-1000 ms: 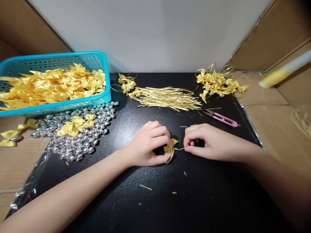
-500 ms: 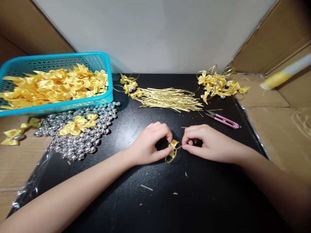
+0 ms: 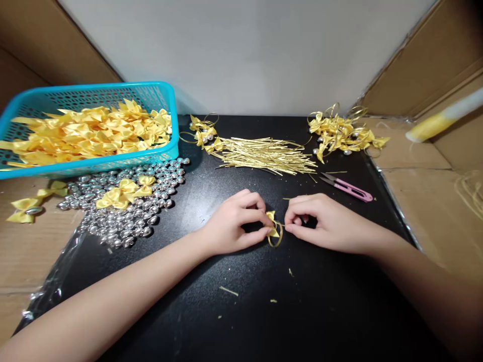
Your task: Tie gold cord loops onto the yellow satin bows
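Between thumb and fingertips, my left hand (image 3: 241, 221) pinches a yellow ribbon bow (image 3: 274, 232), partly covered by the fingers. A loop of gold cord (image 3: 278, 242) curves below and to the right of the bow. My right hand (image 3: 317, 221), thumb and fingertip pressed together, grips the cord's short end just right of the bow. Both hands rest low over the black table (image 3: 241, 322). Behind them lies a pile of cut gold cords (image 3: 267, 156). Pink thread snips (image 3: 350, 189) lie beyond my right hand.
A blue basket (image 3: 174, 110) full of yellow bows stands at the back left. Before it spread many silver beads (image 3: 128, 221) with a few bows (image 3: 118, 195) on top. Finished-looking bows with cord loops (image 3: 339, 131) are heaped at the back right. Cardboard (image 3: 415, 201) borders the table.
My left fingers have shifted on the bow, covering more of it. Bow and cord loop sit slightly further right, closer to my right hand, which keeps its pinch. The view has shifted slightly.
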### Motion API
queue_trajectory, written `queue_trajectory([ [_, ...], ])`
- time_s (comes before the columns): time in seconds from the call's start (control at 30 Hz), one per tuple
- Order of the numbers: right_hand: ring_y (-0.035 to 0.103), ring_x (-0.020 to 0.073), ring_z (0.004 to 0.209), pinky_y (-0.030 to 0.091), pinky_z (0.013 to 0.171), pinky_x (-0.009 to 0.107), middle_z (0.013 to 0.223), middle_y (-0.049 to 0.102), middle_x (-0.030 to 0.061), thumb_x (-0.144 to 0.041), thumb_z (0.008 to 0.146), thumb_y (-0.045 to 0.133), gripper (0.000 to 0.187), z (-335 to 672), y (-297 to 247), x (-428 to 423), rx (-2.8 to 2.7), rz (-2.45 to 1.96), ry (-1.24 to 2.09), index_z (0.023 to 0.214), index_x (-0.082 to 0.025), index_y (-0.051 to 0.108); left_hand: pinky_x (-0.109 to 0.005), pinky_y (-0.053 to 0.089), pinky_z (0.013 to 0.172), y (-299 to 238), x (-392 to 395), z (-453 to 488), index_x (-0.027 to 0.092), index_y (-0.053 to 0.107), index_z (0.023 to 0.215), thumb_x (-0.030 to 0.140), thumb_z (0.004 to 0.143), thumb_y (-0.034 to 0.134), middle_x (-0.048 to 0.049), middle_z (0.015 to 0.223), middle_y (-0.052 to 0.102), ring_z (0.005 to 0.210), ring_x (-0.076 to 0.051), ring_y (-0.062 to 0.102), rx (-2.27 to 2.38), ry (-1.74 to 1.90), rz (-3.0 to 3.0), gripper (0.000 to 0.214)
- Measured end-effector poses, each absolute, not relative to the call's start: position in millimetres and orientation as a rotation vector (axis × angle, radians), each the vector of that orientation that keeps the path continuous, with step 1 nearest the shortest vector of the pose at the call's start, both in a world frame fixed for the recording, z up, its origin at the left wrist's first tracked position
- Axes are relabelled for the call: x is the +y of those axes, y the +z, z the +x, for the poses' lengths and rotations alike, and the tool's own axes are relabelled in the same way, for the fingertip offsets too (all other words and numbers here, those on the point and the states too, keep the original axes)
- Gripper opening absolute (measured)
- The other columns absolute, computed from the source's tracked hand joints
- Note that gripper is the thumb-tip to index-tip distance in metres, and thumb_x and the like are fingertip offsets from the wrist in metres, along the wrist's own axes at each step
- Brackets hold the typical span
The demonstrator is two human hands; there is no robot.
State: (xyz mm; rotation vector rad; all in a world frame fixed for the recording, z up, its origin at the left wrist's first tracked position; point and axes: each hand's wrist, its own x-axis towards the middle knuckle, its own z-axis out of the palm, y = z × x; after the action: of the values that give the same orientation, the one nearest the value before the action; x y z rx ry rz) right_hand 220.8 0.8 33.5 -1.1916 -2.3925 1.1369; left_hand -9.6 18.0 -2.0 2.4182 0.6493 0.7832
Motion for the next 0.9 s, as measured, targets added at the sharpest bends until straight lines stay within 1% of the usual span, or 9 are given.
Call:
queue_trajectory([
  [0.1,0.050,0.0100,0.064,0.039,0.059,0.022,0.071,0.058,-0.0011,-0.014,0.084,0.056,0.012,222,35,1,-2.379,-1.205,1.145,0.076,-0.017,0.065,-0.028,0.050,0.073,-3,18,-8,0.016,0.071,0.082,0.019,0.085,0.064,-0.0052,0.081,0.066,0.077,-0.015,0.062,0.703,0.805,2.332,0.009],
  [0.23,0.050,0.0097,0.064,0.040,0.060,0.022,0.070,0.057,-0.0016,-0.015,0.084,0.056,0.012,224,36,2,-2.365,-1.198,1.124,0.075,-0.017,0.063,-0.026,0.052,0.073,-3,19,-7,0.014,0.068,0.079,0.015,0.084,0.064,-0.0049,0.080,0.069,0.077,-0.015,0.065,0.711,0.827,2.288,0.006],
  [0.43,0.050,0.0100,0.064,0.039,0.060,0.023,0.068,0.056,-0.0020,-0.013,0.082,0.056,0.012,224,34,3,-2.393,-1.222,1.048,0.072,-0.018,0.061,-0.027,0.052,0.074,0,19,-7,0.015,0.065,0.079,0.015,0.083,0.062,-0.0045,0.080,0.070,0.077,-0.015,0.065,0.758,0.794,2.278,0.006],
  [0.57,0.052,0.0117,0.066,0.038,0.063,0.025,0.069,0.058,-0.0011,-0.013,0.081,0.056,0.012,223,34,3,-2.438,-1.239,0.986,0.071,-0.018,0.061,-0.027,0.051,0.068,0,18,-8,0.016,0.060,0.079,0.016,0.082,0.062,-0.0031,0.078,0.068,0.072,-0.014,0.063,0.838,0.766,2.266,0.004],
  [0.63,0.053,0.0127,0.068,0.038,0.067,0.027,0.071,0.059,-0.0006,-0.015,0.082,0.057,0.011,223,34,3,-2.442,-1.243,0.972,0.072,-0.019,0.062,-0.025,0.050,0.066,0,17,-8,0.017,0.057,0.081,0.018,0.081,0.062,-0.0017,0.076,0.066,0.070,-0.013,0.062,0.867,0.766,2.261,0.005],
  [0.73,0.056,0.0149,0.075,0.037,0.075,0.031,0.076,0.062,0.0000,-0.023,0.083,0.061,0.007,219,33,0,-2.423,-1.280,0.905,0.077,-0.020,0.064,-0.024,0.049,0.065,0,17,-7,0.017,0.056,0.084,0.018,0.082,0.062,-0.0005,0.076,0.064,0.070,-0.013,0.061,0.864,0.768,2.263,0.006],
  [0.83,0.056,0.0168,0.080,0.035,0.079,0.033,0.080,0.064,0.0013,-0.031,0.085,0.063,0.011,211,28,-4,-2.361,-1.349,0.833,0.083,-0.021,0.065,-0.023,0.049,0.064,0,17,-7,0.017,0.056,0.085,0.018,0.081,0.062,-0.0003,0.076,0.064,0.070,-0.013,0.060,0.863,0.764,2.252,0.007],
  [0.9,0.056,0.0172,0.081,0.033,0.080,0.034,0.081,0.065,0.0016,-0.032,0.086,0.063,0.012,206,23,-7,-2.318,-1.392,0.809,0.084,-0.021,0.065,-0.023,0.049,0.064,0,17,-6,0.016,0.056,0.086,0.017,0.081,0.063,-0.0002,0.076,0.064,0.070,-0.012,0.060,0.876,0.759,2.232,0.008],
])
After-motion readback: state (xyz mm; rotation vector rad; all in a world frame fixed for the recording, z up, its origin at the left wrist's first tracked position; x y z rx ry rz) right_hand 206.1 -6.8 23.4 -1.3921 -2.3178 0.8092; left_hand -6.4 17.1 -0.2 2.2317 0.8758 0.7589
